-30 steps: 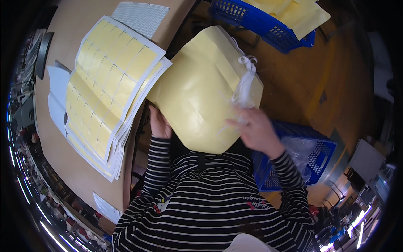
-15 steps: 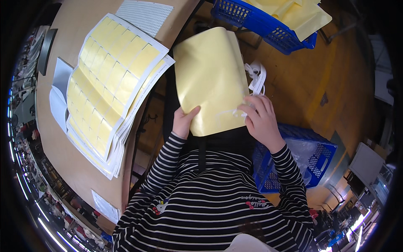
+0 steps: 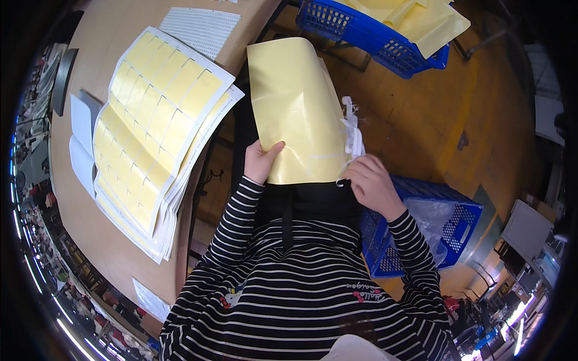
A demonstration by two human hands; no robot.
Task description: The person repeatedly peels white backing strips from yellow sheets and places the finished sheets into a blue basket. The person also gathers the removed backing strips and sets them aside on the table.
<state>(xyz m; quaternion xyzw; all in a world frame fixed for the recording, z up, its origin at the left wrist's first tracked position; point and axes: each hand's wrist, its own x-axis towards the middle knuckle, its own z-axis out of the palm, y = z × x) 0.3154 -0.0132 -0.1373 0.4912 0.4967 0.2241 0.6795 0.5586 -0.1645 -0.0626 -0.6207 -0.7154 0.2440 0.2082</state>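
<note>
- Bench [image 3: 102, 246]: brown top, to the person's left; its right edge runs beside the left forearm.
- Lower blue crate [image 3: 454, 234]: perforated plastic, beyond the right forearm; a clear plastic liner [image 3: 430, 216] lies inside.
- Upper blue crate [image 3: 328, 19]: perforated walls, beyond the far right end of the bench; loose yellow sheets [image 3: 430, 27] fill it, one draping over its rim.
- Sheet stack [image 3: 144, 126]: yellow panels with white borders and rows of slits, layers bowed and fanned. It lies along the bench's right edge; its upper right corner projects past that edge.
- Yellow sheet [image 3: 295, 108]: glossy, bent over at its right side, supported off the bench above the person's lap, to the right of the bench's right edge. Its lower part lies between both hands.
- Printed white sheet [image 3: 201, 30]: toward the bench's far right corner, next to the far edge of the stack.
- Left hand [image 3: 260, 161]: grasping the lower left edge of the yellow sheet, thumb on the front face.
- Right hand [image 3: 371, 183]: at the sheet's lower right corner, fingertips drawn together, pinching the white strips.
- White strips [image 3: 354, 135]: thin, tangled, beside the sheet's right edge, running down to the right fingertips.
</note>
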